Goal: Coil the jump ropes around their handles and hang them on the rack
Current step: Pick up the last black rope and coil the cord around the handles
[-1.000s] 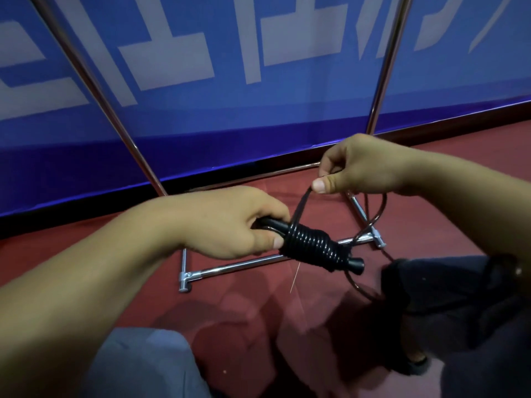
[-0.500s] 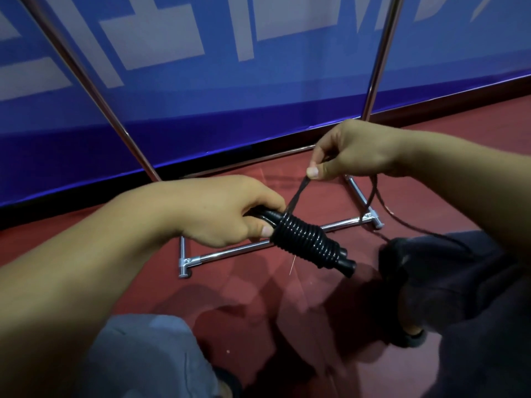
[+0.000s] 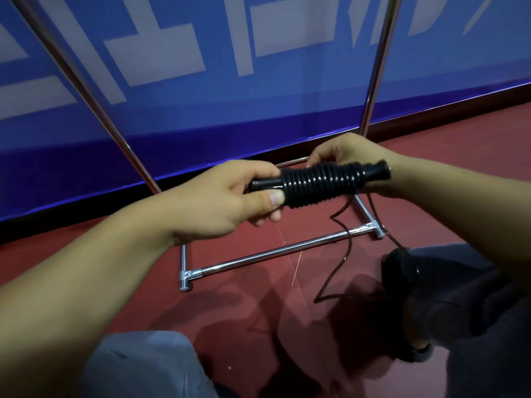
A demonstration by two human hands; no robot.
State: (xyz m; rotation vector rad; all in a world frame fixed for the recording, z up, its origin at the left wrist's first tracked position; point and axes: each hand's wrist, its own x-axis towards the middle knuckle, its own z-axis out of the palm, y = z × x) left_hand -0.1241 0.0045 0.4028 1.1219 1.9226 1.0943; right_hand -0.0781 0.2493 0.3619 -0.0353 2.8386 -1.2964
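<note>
Nearest, at the bottom edge, the person's knees in grey trousers (image 3: 143, 366) are cut off by the frame, and a dark shoe (image 3: 402, 271) sits on the red floor (image 3: 258, 311) to the right. Loose rope (image 3: 342, 254) trails from the bundle down across the floor toward that shoe; its far end is lost in shadow by the right leg. A thin pale thread-like line crosses the floor under the hands; what it is cannot be made out.

Above the floor, the left hand (image 3: 230, 199) grips the bare end of the black handles (image 3: 321, 180), thumb pressed on top and fingers curled beneath. Tight turns of rope cover the middle of the handles, which lie roughly level between both hands. The right hand (image 3: 342, 153) sits behind the bundle, mostly hidden by it; its fingertips touch the coils, but whether they pinch the rope cannot be told.

Beyond and below the hands stands the chrome rack (image 3: 273, 252): its base bar lies on the floor, partly screened by the right forearm, and two uprights rise out of the frame. Farthest back is a blue banner (image 3: 258, 110) with large pale lettering, cropped and unreadable.
</note>
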